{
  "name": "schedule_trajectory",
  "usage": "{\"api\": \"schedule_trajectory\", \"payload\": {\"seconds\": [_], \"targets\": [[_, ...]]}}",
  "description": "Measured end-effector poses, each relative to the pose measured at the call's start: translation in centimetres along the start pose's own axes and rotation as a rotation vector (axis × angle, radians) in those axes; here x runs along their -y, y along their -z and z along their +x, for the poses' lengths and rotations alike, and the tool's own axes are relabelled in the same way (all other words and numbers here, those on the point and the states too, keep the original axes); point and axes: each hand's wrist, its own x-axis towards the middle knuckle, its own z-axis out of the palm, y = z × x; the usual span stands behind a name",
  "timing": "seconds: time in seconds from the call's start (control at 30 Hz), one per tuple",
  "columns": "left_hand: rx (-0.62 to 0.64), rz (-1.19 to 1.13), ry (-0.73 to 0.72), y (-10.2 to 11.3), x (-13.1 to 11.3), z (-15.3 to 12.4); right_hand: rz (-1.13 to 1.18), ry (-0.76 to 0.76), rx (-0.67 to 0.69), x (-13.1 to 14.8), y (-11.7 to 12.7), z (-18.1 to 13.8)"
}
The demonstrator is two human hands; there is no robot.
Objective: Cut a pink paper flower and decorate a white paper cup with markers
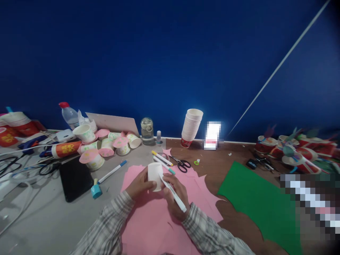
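Observation:
A white paper cup (154,173) is gripped in my left hand (140,183), its thumb across the lower side. My right hand (176,194) holds a white marker pen (175,197), tip at the cup's right side. Both hands are over pink paper sheets (151,223) with cut edges. Just beyond lie a yellow-capped marker (162,158) and a teal-capped marker (164,165), beside black-handled scissors (183,165). Whether there is a mark on the cup is too small to tell.
Paper cups with pink discs (91,159) crowd the left, near a black tablet (75,179) and a blue-capped marker (113,171). A cup stack (192,125) and a glass jar (147,131) stand by the blue wall. Green paper (255,202) lies right.

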Motion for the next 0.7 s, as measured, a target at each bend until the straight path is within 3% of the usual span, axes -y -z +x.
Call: {"api": "schedule_trajectory", "payload": {"seconds": [0.2, 0.7], "targets": [[0.003, 0.028, -0.009, 0.04, 0.10, -0.08, -0.022, 0.080, -0.030, -0.22, -0.17, 0.22], [-0.015, 0.077, 0.004, 0.10, 0.02, -0.02, -0.029, 0.078, -0.031, -0.23, -0.25, 0.42]]}}
